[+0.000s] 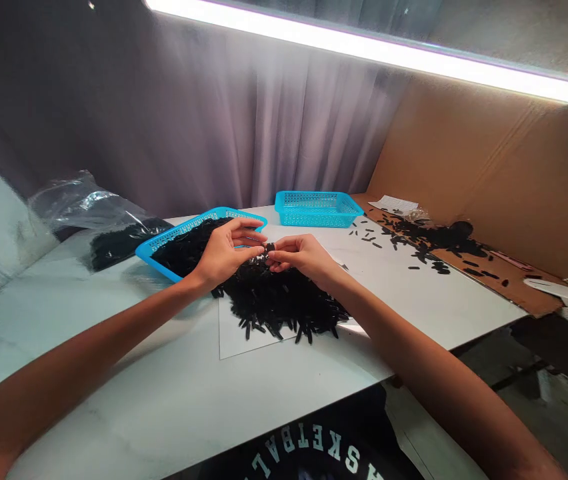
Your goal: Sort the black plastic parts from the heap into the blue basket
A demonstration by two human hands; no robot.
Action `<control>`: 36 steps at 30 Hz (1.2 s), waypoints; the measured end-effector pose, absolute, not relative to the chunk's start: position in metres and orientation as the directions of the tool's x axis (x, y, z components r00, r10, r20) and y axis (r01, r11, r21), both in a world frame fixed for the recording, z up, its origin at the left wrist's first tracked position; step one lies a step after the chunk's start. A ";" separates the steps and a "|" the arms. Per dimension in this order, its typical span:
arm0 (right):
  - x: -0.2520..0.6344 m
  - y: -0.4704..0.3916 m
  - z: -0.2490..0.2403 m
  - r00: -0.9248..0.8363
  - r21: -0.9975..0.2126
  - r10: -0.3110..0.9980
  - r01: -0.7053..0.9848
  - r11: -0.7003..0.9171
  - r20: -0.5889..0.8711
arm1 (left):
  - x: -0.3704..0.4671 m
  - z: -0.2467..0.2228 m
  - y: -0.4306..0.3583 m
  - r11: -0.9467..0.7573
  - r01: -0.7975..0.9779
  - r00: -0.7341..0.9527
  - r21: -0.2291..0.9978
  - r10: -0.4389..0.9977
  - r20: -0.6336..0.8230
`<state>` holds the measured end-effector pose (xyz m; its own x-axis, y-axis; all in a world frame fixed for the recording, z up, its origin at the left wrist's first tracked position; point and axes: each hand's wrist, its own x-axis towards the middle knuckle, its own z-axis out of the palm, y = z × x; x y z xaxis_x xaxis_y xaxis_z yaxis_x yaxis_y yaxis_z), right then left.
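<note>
My left hand (230, 250) and my right hand (300, 257) meet above a heap of small black elongated pieces (284, 300). Between the fingertips of both hands is one small black piece (269, 248), pinched from either side; its exact kind is too small to make out. The heap lies on a white sheet (234, 340) on the table. Behind my left hand, a blue plastic basket (157, 267) is filled with more of the same black pieces.
A second blue basket (320, 217) stands at the back. Black pieces (434, 237) lie scattered at the right by a cardboard panel (484, 167). On the left is a clear plastic bag (94, 203) with black contents. A bright tube light (364, 43) hangs overhead.
</note>
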<state>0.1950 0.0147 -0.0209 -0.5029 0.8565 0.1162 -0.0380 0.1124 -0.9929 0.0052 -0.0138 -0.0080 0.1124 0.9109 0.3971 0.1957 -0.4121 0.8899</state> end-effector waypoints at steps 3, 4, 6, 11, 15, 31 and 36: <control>0.195 0.014 -0.022 -0.517 -0.995 0.850 -0.059 0.083 0.101 | 0.005 -0.011 -0.012 -0.424 0.168 0.122 0.890 0.905 0.408; 0.194 0.014 -0.022 -0.518 -0.995 0.850 -0.065 0.078 0.100 | 0.005 -0.012 -0.012 -0.428 0.161 0.121 0.889 0.903 0.413; 0.194 0.013 -0.023 -0.515 -0.995 0.852 -0.068 0.071 0.096 | 0.005 -0.015 -0.010 -0.432 0.159 0.120 0.888 0.901 0.417; 0.193 0.015 -0.025 -0.494 -0.996 0.865 -0.059 0.066 0.086 | 0.005 -0.021 -0.009 -0.433 0.192 0.119 0.881 0.901 0.417; 0.194 0.015 -0.023 -0.485 -0.996 0.871 -0.060 0.062 0.084 | 0.005 -0.023 -0.008 -0.444 0.192 0.121 0.875 0.896 0.428; 0.193 0.018 -0.027 -0.498 -0.987 0.854 -0.030 0.158 0.152 | 0.005 -0.022 -0.009 -0.421 0.235 0.121 0.876 0.907 0.404; 0.194 0.017 -0.026 -0.511 -0.987 0.847 -0.014 0.159 0.144 | 0.005 -0.022 -0.010 -0.422 0.240 0.124 0.874 0.906 0.404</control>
<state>0.1943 0.0170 -0.0258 -0.5112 0.8474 0.1437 -0.0140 0.1590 -0.9872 0.0052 -0.0097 -0.0225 0.1240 0.9065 0.4037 0.2396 -0.4221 0.8743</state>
